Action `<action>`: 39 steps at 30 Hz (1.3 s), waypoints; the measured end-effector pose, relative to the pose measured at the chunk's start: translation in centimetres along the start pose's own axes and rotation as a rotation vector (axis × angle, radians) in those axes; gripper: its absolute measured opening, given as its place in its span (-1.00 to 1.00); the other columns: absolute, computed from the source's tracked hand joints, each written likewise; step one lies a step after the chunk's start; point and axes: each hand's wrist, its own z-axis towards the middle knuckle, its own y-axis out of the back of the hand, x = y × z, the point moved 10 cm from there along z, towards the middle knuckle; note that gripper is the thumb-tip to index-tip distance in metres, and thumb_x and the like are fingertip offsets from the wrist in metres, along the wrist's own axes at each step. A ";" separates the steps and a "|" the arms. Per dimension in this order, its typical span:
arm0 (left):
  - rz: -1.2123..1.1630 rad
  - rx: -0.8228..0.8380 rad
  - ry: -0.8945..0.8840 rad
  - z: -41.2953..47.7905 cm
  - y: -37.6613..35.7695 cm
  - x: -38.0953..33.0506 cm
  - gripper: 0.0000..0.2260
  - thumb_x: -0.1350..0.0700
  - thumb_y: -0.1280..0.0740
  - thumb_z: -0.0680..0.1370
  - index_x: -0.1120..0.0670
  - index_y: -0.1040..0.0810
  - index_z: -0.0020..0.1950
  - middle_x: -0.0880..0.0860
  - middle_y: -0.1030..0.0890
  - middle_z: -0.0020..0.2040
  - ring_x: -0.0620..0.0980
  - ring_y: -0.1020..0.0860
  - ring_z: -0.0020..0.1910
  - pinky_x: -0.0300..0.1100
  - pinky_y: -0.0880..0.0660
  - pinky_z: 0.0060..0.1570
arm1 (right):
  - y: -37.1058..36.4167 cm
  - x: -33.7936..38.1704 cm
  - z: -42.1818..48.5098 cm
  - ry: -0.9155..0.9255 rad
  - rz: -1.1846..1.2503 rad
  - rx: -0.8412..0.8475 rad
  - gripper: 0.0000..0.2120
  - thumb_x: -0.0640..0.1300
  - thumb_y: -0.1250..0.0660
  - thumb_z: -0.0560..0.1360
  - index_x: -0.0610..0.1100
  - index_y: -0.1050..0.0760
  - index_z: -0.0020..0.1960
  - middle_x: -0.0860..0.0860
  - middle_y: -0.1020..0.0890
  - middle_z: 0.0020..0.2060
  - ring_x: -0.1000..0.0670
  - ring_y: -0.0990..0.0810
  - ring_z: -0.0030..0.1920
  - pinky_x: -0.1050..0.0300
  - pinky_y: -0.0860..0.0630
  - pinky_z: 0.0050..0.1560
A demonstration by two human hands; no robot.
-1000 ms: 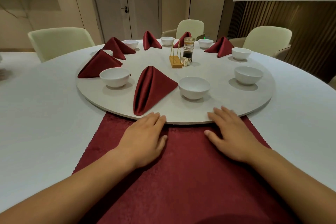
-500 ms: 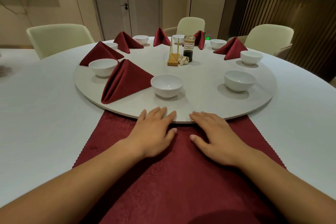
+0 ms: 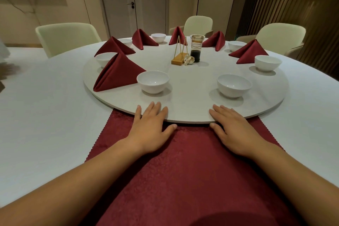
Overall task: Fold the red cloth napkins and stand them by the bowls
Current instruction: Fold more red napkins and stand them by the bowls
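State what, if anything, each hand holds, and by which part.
Nothing is held. The left hand and right hand lie flat, fingers straight, on the turntable's near edge and the spread red napkin.

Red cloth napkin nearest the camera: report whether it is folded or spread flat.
Spread flat. The red cloth napkin lies open on the white table, both zigzag side edges showing, no standing peak.

On the bench (image 3: 45,115), a turntable (image 3: 192,88) carries bowls (image 3: 152,81) and folded napkins (image 3: 117,73) round its rim; a flat napkin (image 3: 192,161) lies at its near edge.
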 end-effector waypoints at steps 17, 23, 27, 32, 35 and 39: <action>-0.026 -0.136 -0.038 0.1 1.5 2.1 -0.67 -0.14 -0.14 0.66 0.02 -0.45 0.30 -0.02 -0.43 0.31 0.07 -0.26 0.49 0.15 0.01 0.58 | -0.6 1.9 0.9 0.063 -0.002 -0.075 -0.54 -0.01 -0.09 0.69 -0.02 -0.24 0.58 0.05 -0.23 0.58 0.05 -0.12 0.59 0.12 -0.04 0.58; 0.057 -0.196 -0.179 -2.1 2.9 -1.4 -0.62 -0.01 -0.23 0.62 0.07 -0.48 0.41 0.14 -0.47 0.42 0.19 -0.33 0.50 0.15 -0.17 0.54 | -0.7 2.3 0.2 0.090 0.003 0.010 -0.43 -0.02 -0.19 0.67 -0.02 -0.09 0.62 -0.01 -0.10 0.62 0.00 -0.01 0.61 0.12 0.11 0.59; 0.005 -0.101 -0.268 -6.8 3.5 -6.0 -0.70 -0.13 -0.17 0.60 -0.07 -0.51 0.26 -0.04 -0.56 0.15 0.04 -0.52 0.16 -0.01 -0.48 0.15 | 2.3 3.9 -3.2 0.119 0.137 -0.089 -0.55 -0.01 -0.39 0.56 0.02 -0.45 0.43 0.06 -0.45 0.43 0.00 -0.34 0.46 0.12 -0.22 0.50; 0.021 0.000 -0.273 -12.6 1.9 -6.7 -0.65 -0.24 -0.12 0.57 -0.13 -0.50 0.24 -0.13 -0.48 0.20 -0.05 -0.47 0.20 -0.08 -0.44 0.21 | 3.5 6.2 -10.3 0.177 0.301 0.011 -0.81 0.02 -0.45 0.50 0.13 -0.61 0.11 0.30 -0.60 0.03 0.23 -0.53 0.14 0.25 -0.45 0.21; -0.087 0.033 -0.270 -15.5 1.4 -7.0 -0.56 -0.28 -0.10 0.56 -0.16 -0.48 0.36 -0.16 -0.43 0.35 -0.12 -0.39 0.36 -0.11 -0.32 0.41 | 3.3 6.4 -14.6 0.183 0.332 0.069 -0.81 0.09 -0.45 0.49 0.16 -0.63 0.09 0.34 -0.59 0.06 0.24 -0.52 0.20 0.33 -0.41 0.24; -0.037 0.170 -0.194 -18.0 -1.0 -6.9 -0.29 -0.43 0.14 0.49 -0.21 -0.14 0.60 -0.11 -0.08 0.63 -0.13 0.06 0.62 -0.03 0.19 0.60 | 2.7 5.7 -18.4 0.177 0.363 0.091 -0.67 0.26 -0.41 0.43 0.21 -0.62 0.16 0.36 -0.50 0.27 0.30 -0.34 0.39 0.44 -0.23 0.36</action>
